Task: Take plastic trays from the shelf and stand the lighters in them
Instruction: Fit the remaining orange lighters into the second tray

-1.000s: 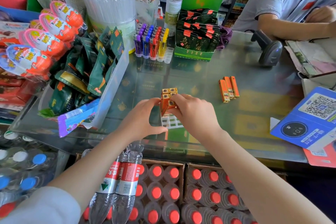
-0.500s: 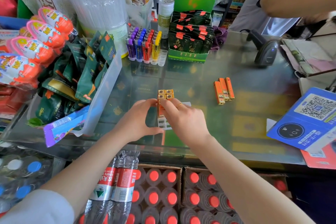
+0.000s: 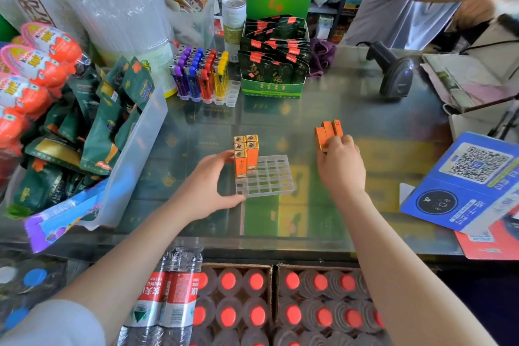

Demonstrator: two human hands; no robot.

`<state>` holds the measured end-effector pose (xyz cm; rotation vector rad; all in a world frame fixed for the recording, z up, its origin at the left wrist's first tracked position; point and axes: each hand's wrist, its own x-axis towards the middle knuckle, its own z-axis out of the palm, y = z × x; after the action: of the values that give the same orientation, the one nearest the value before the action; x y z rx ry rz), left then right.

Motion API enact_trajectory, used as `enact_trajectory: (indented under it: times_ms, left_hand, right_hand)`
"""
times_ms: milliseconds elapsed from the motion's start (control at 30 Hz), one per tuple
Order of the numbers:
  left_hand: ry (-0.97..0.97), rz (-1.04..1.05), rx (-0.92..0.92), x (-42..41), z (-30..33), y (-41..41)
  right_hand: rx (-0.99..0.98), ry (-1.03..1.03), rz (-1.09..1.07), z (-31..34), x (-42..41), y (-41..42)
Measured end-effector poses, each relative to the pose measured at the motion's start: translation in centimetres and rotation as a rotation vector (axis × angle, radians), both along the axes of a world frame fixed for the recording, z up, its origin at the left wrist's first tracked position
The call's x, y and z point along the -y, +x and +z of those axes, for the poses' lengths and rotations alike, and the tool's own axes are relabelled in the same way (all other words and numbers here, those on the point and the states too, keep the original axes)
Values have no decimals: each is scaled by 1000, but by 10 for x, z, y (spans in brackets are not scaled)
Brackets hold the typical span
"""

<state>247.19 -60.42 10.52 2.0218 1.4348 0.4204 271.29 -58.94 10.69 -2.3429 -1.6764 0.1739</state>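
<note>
Filling is underway: the left hand (image 3: 206, 189) steadies the clear plastic grid tray (image 3: 266, 177), its grip clamped on the tray's left edge. The right hand (image 3: 341, 167) closes its grip on the loose orange lighters (image 3: 327, 132) lying to the right; next they need standing upright beside the five standing lighters (image 3: 245, 156).

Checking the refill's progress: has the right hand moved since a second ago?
Yes. The right hand left the tray and went right, onto the loose orange lighters.

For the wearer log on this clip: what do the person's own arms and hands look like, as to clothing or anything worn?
Both forearms are bare, with no gloves and no watch or bracelet in view. The left hand and right hand show no ring that I can make out. A pale, whitish short sleeve covers the left upper arm; the right sleeve is out of frame.
</note>
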Motion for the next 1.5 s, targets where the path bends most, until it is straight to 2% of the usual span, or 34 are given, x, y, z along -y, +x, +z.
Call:
enact_trajectory:
  times_ms: [233,367,433,533,633,700,733,900,1033,1067,1267,1500]
  left_hand:
    - [9,12,-11,0,-1,-2]
    - [28,20,-6,5,-2,-5]
    - [37,15,15,8,-4,-10]
    - [70,3,42,15,-5,-19]
    - [85,8,47,23,-5,-25]
    - [83,12,41,25,-6,-28]
    - [82,15,40,26,-7,-28]
    - [74,26,30,26,-9,-29]
    - [65,29,8,26,-5,-27]
    - [61,31,1,26,-4,-27]
    - [64,37,8,24,-6,-28]
    - [74,54,-13,21,-8,-30]
  right_hand:
    - [55,-91,-27,2,-16,-17]
    - [-106,-90,13,10,-15,-21]
    - [-366,-82,17,15,-11,-22]
    - [-1015,-54,102,15,9,-26]
    - [-1660,-128,328,-1,30,-30]
    - [-1852,-175,429,-10,37,-34]
    - [-1876,-189,452,-11,38,-36]
    - [-1802,-93,448,-1,38,-40]
    - [-1302,49,434,13,38,-51]
    - [-1227,82,428,14,39,-56]
    - [-932,89,345,3,42,-85]
    - [-488,44,519,12,37,-93]
